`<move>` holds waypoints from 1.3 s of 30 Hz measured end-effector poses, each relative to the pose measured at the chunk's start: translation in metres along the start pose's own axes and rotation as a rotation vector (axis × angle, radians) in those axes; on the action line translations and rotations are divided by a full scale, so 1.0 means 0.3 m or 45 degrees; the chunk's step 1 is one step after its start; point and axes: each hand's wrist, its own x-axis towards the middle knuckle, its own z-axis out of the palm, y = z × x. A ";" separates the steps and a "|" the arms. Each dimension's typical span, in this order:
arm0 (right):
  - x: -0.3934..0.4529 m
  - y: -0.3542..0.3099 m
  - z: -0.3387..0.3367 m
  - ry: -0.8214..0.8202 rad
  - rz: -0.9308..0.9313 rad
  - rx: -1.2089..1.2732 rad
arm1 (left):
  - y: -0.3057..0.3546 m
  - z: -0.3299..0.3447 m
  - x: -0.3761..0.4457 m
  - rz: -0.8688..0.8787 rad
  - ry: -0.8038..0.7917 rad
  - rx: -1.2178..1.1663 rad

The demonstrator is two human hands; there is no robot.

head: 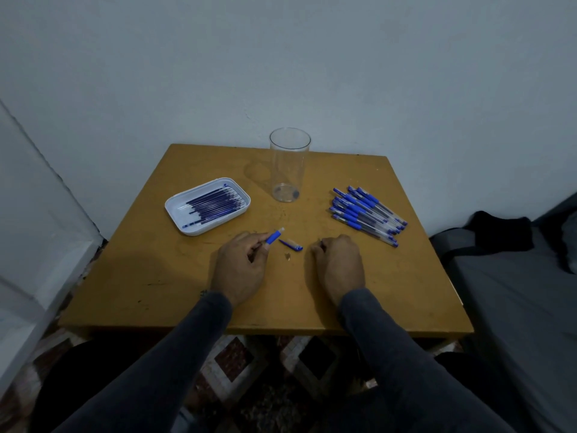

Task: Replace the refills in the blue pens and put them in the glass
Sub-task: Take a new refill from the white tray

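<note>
My left hand (242,265) grips a pen barrel (274,236) with a blue grip; its open front end points up and right. Just right of it a blue pen cap (291,244) lies on the table, and a small metal tip (288,255) sits below the cap. My right hand (338,264) rests on the table with its fingers curled and pinches something thin that barely shows. A tall clear glass (288,165) stands at the back centre with no pens in it. Several blue pens (367,212) lie in a pile at the right. A white tray (178,210) holds several blue refills (215,205).
The yellow-brown table (156,276) stands against a pale wall. A grey bed with dark cloth (499,232) borders its right side. A patterned rug (249,370) lies below the front edge. My dark sleeves reach in from the bottom.
</note>
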 end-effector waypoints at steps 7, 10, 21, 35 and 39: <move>-0.001 0.020 0.002 0.011 -0.071 -0.089 | -0.002 0.002 0.002 -0.004 -0.004 -0.004; 0.006 0.024 0.007 0.015 -0.073 -0.088 | 0.000 0.001 0.002 -0.016 -0.012 0.002; 0.017 0.011 -0.001 0.111 -0.186 -0.127 | 0.004 -0.017 0.012 -0.082 0.048 -0.087; 0.113 -0.461 0.115 -0.062 -0.839 -0.196 | -0.181 -0.294 0.051 -0.077 0.485 -0.096; 0.145 -0.591 0.170 -0.182 -0.907 -0.269 | -0.248 -0.379 0.053 -0.183 0.515 0.024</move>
